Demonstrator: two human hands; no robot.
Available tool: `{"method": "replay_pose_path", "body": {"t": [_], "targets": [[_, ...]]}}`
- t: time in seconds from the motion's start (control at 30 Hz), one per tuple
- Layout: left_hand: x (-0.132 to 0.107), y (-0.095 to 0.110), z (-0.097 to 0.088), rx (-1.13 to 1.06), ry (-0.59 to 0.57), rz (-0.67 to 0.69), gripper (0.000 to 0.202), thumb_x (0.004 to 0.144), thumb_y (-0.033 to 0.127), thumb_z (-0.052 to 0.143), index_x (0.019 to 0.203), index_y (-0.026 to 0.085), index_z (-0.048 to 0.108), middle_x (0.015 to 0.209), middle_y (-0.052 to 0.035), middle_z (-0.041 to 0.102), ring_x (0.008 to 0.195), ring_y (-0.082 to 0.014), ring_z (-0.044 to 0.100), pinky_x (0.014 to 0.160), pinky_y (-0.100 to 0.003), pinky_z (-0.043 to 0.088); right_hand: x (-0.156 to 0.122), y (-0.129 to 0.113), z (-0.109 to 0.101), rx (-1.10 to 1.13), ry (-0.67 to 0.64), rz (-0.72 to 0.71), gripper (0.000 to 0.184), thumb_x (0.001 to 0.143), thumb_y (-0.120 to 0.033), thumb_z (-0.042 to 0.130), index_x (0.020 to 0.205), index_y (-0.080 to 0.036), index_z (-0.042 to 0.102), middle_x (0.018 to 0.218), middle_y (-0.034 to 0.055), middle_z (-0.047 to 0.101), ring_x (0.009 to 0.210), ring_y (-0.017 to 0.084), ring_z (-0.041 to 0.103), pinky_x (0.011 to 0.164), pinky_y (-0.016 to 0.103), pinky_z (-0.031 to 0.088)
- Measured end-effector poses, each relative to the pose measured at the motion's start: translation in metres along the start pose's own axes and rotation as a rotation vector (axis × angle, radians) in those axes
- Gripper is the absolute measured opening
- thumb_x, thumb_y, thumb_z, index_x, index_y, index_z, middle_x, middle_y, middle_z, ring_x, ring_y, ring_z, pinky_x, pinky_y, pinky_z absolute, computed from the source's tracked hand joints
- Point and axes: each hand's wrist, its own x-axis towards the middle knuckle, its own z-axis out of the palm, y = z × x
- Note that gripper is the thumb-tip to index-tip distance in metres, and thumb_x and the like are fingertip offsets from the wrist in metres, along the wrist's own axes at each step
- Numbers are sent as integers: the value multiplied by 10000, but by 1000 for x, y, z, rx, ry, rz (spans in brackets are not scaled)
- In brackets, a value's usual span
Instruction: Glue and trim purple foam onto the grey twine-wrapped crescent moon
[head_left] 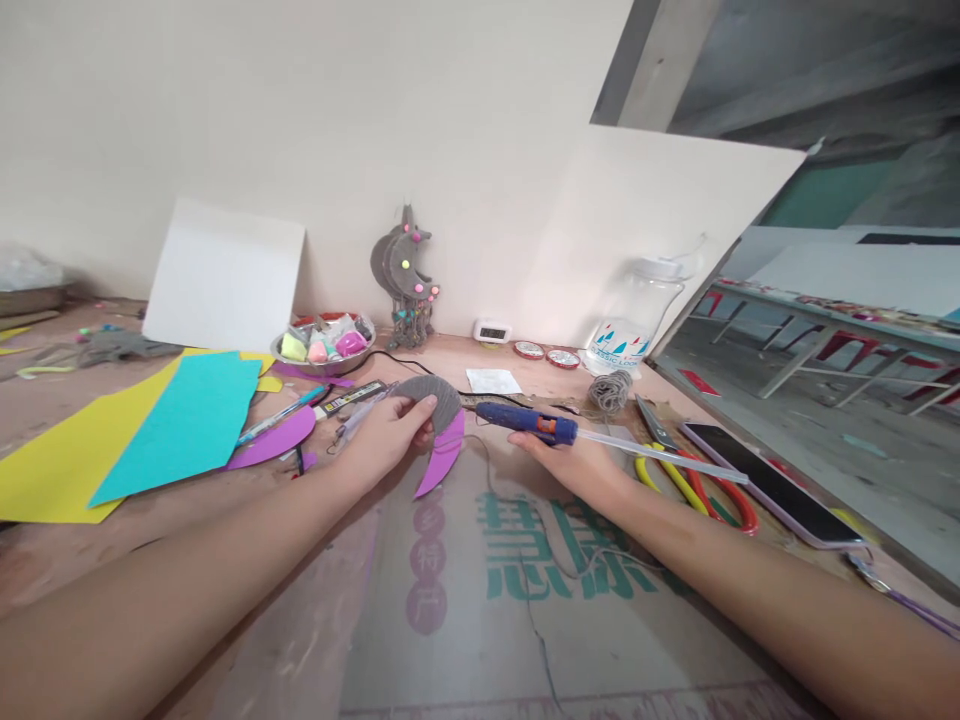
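Between the thumb and fingers of my left hand (386,437) is a crescent-shaped cutout (448,452). Its upper part is wrapped in grey yarn, while the lower tip shows bare purple. My right hand (577,468) is closed around a blue glue gun (517,421), whose nozzle points left at the crescent's edge; whether they touch I cannot tell. A long clear glue stick (664,455) juts from the gun's back. Loose grey yarn (555,560) trails over the printed plastic-covered board (465,640) below, and a grey yarn ball (611,392) lies beyond my right hand.
Scissors (690,475) and a phone (772,483) lie at the right. Yellow (60,460) and blue sheets (184,425) spread over the left. Behind stand a bowl of colourful pieces (322,365), a decorated grey moon (405,265), a small clock (493,330) and a clear jug (637,310).
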Motion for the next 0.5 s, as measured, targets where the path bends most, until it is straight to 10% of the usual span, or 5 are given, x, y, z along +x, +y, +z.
{"method": "replay_pose_path", "body": {"t": [0.5], "targets": [[-1, 5, 2, 5, 19, -30, 398, 729, 520, 569, 569, 161, 506, 502, 24, 508, 473, -101, 477, 509, -232, 364, 16, -15, -35, 114, 22, -23, 406, 864, -492, 407, 764, -172, 635, 785, 48, 660, 726, 163, 593, 646, 259, 461]]}}
